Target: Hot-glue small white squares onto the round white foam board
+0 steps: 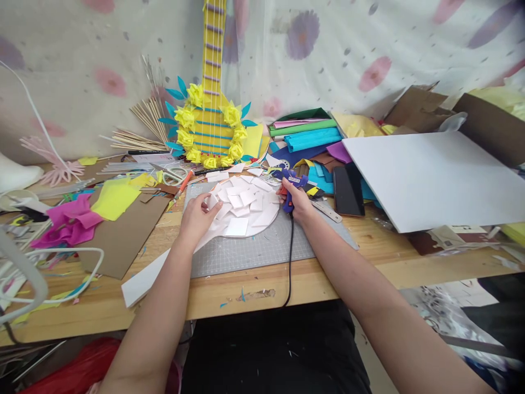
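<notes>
A white guitar-shaped foam board (141, 280) lies on the grey cutting mat (254, 254), its long neck pointing toward the lower left. Small white square pieces (237, 226) overlap loosely across its round body. At the body's left side, my left hand (199, 218) pinches a small white piece (213, 201) between thumb and fingers. My right hand (298, 203) grips a blue hot glue gun (292, 180) at the body's right edge. The gun's black cord (291, 257) hangs over the table's front edge; its nozzle tip is hard to make out.
A yellow guitar decorated with flowers (212, 131) stands at the back. Rolled coloured paper (314, 139), a phone (348, 190) and a large white board (438, 178) lie right. Scissors (174, 176), a metal ruler (327, 210), brown cardboard (123, 230) and a white cable (92, 262) surround the mat.
</notes>
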